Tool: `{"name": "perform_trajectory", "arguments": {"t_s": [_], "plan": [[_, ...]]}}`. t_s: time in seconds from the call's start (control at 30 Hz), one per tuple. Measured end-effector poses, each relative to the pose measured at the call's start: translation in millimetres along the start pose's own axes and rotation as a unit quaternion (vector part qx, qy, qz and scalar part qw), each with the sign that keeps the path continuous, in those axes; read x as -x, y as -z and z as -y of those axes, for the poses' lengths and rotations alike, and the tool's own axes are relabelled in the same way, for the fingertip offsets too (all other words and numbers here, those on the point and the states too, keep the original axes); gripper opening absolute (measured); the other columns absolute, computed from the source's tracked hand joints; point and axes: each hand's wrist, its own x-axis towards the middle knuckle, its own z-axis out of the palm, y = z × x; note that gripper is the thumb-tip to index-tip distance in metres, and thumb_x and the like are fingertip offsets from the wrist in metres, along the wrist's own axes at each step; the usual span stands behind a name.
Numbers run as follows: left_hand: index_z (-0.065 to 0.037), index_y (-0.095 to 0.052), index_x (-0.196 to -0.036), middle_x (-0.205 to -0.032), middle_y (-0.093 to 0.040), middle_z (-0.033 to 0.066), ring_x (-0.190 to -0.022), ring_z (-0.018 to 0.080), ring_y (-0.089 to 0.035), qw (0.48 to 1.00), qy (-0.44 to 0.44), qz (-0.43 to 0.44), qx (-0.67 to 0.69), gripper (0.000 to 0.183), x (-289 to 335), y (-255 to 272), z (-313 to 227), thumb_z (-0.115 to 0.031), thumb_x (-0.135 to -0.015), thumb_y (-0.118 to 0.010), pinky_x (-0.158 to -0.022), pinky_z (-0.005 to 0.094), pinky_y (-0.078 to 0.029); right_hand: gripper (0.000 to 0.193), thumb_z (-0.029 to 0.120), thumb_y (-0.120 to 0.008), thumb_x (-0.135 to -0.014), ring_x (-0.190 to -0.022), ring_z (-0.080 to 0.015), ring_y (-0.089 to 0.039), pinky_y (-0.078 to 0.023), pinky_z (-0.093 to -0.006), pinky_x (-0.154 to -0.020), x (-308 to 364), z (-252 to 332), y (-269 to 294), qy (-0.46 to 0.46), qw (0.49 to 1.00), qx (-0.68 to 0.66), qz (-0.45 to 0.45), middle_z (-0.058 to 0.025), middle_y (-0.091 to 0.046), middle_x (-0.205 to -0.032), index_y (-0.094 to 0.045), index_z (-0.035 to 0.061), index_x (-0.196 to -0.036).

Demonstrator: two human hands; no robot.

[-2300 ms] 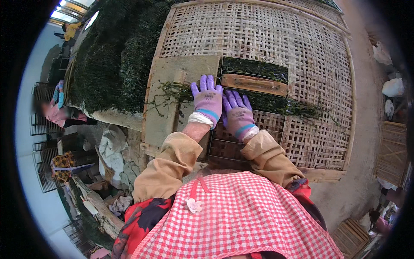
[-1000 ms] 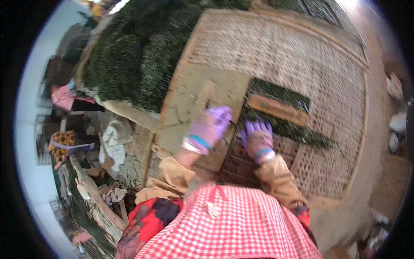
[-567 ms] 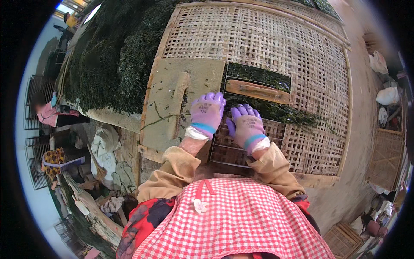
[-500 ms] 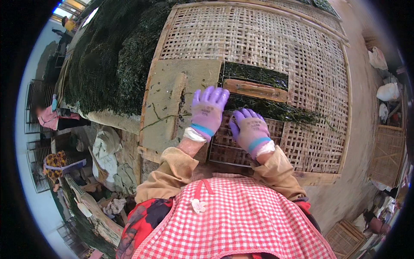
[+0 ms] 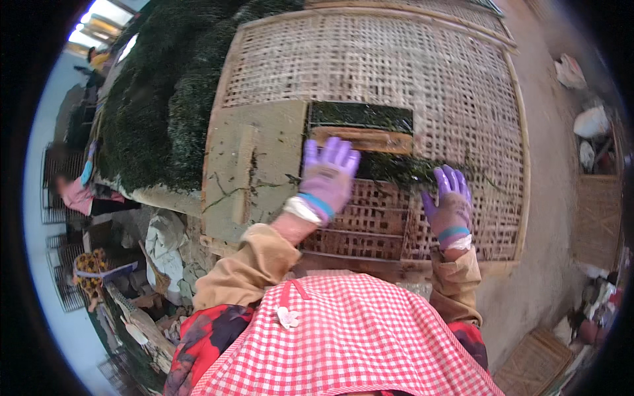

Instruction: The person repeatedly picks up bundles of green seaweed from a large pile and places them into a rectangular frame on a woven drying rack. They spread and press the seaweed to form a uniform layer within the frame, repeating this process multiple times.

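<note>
My left hand (image 5: pixel 327 179), in a purple-and-pale glove, has its fingers spread over dark green seaweed (image 5: pixel 376 165). Its fingertips overlap the lower edge of a wooden bar (image 5: pixel 376 140), part of a thin frame resting on a woven bamboo rack (image 5: pixel 396 72). My right hand (image 5: pixel 452 208), gloved alike, lies with outstretched fingers at the loose right end of the seaweed strip, thumb apart. Neither hand grips anything. A second seaweed strip (image 5: pixel 360 116) fills the frame's far part; rack weave shows through its near part. Left of it lies a flat board (image 5: pixel 221 165) with a raised bar.
A large heap of dark seaweed (image 5: pixel 145 112) borders the rack on the left. White sacks (image 5: pixel 165 237) stand at the lower left. A person in pink (image 5: pixel 79 191) is at the far left. Bagged goods (image 5: pixel 592 122) and wooden crates (image 5: pixel 533 362) line the right side.
My right hand has moved right, from the frame to the seaweed's loose end. My left hand's fingers have spread and shifted over the seaweed. The whole view has shifted somewhat.
</note>
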Motion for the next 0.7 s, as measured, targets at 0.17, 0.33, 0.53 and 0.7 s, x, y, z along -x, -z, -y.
{"name": "perform_trajectory", "arguments": {"t_s": [0.17,0.33,0.53,0.7], "plan": [[0.003,-0.042,-0.143,-0.149,-0.041,0.0264,-0.139,0.04,-0.04,0.988,-0.11,-0.018,-0.103,0.05,-37.7,6.4,-84.8,-0.013,-0.096,-0.035,-0.11,0.0629,-0.035,0.073,0.028,-0.073,-0.078,-0.143,-0.0421,-0.03,-0.022,-0.0509,-0.119,-33.3,-1.2,-30.3,0.049,0.995,0.09,0.012,-0.0195,-0.04,-0.151,-0.046,0.0054,-0.142],[0.002,-0.03,-0.152,-0.162,-0.019,0.0205,-0.152,0.0367,-0.012,0.954,-0.115,0.19,0.201,0.065,-41.9,3.2,-103.0,-0.029,-0.096,-0.038,-0.122,0.0568,-0.005,0.044,0.013,-0.069,-0.076,-0.136,-0.0406,-0.041,-0.031,-0.0485,-0.115,-44.6,-15.7,-51.6,0.106,0.993,-0.049,-0.005,-0.0191,-0.052,-0.141,-0.063,0.0032,-0.118],[-0.001,-0.024,-0.155,-0.164,-0.015,0.0183,-0.152,0.0375,-0.01,0.938,-0.112,0.231,0.231,0.07,-50.4,-3.0,-103.3,-0.034,-0.095,-0.042,-0.121,0.0594,-0.004,0.031,0.022,-0.066,-0.08,-0.099,-0.0385,-0.067,-0.053,-0.0455,-0.087,-57.5,32.4,-19.9,-0.052,0.989,0.043,0.132,-0.0201,-0.07,-0.101,-0.066,0.0033,-0.105],[-0.007,-0.024,-0.156,-0.163,-0.019,0.0158,-0.152,0.0374,-0.011,0.928,-0.083,0.191,0.309,0.075,-47.9,-16.5,-104.9,-0.039,-0.093,-0.047,-0.121,0.0606,-0.003,0.027,0.025,-0.064,-0.082,-0.096,-0.0388,-0.069,-0.054,-0.0449,-0.085,-81.7,83.6,-20.6,-0.033,0.973,0.141,0.177,-0.0206,-0.072,-0.096,-0.066,0.0053,-0.1]]}}
